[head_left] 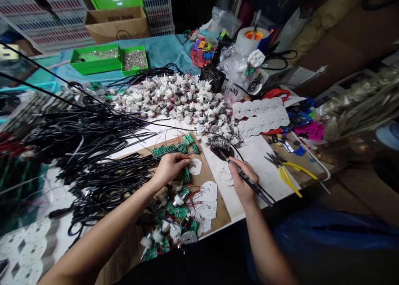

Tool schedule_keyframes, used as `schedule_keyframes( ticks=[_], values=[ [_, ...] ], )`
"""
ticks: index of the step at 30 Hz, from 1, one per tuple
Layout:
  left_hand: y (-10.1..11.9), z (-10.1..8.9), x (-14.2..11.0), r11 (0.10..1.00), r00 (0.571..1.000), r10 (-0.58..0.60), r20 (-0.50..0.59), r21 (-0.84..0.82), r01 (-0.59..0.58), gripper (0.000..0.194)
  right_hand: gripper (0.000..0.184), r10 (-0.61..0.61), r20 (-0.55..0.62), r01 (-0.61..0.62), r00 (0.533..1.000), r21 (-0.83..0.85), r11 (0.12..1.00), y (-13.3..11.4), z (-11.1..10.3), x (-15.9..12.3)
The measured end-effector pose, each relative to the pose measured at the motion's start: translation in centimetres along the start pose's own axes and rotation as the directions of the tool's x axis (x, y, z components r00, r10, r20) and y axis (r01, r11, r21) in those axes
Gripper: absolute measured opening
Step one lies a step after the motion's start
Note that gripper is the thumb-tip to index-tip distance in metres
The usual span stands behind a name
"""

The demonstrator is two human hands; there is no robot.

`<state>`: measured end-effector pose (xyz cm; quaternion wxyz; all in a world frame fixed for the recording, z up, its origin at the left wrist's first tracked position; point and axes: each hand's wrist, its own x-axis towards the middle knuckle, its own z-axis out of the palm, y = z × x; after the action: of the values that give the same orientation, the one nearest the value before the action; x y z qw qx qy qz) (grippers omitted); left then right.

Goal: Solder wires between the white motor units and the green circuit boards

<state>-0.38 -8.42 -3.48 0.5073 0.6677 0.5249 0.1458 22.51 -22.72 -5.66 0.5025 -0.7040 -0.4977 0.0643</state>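
Head view: a soldering iron (254, 188) is slanting from the near right up toward a coil stand (219, 142), and the fingers of my right hand (244, 179) are wrapping closely around it. Whether its tip is touching the stand, I cannot tell. To the left, a white plate (195, 167) is lying on a brown board (222, 212), and my left hand (170, 168) is hanging just beside it. Those fingers are bending into a pinch, thumb and forefinger close together; I cannot tell whether they are meeting or gripping anything. Green circuit boards (170, 148) are lying beyond them, while more white plates (209, 209) are resting nearer me. Black cables (106, 129) are sprawling on the left, white plastic parts (183, 96) are piling up farther off, yellow-handled pliers (285, 173) are lying open on the right, and green trays (99, 67) are standing far left.
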Motion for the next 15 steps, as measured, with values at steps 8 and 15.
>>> schedule_keyframes(
  ticks=[8, 15],
  values=[
    [0.75, -1.08, 0.64, 0.953, 0.997, 0.044, 0.061, 0.297, -0.060, 0.020, 0.024, -0.014, 0.016, 0.014, 1.000, -0.017, 1.000, 0.04, -0.15, -0.01],
    [0.15, -1.06, 0.61, 0.943, 0.996, 0.032, 0.078, 0.327, -0.056, 0.021, 0.022, -0.029, 0.020, 0.030, 0.999, -0.015, 0.999, -0.01, 0.06, 0.18]
  ],
)
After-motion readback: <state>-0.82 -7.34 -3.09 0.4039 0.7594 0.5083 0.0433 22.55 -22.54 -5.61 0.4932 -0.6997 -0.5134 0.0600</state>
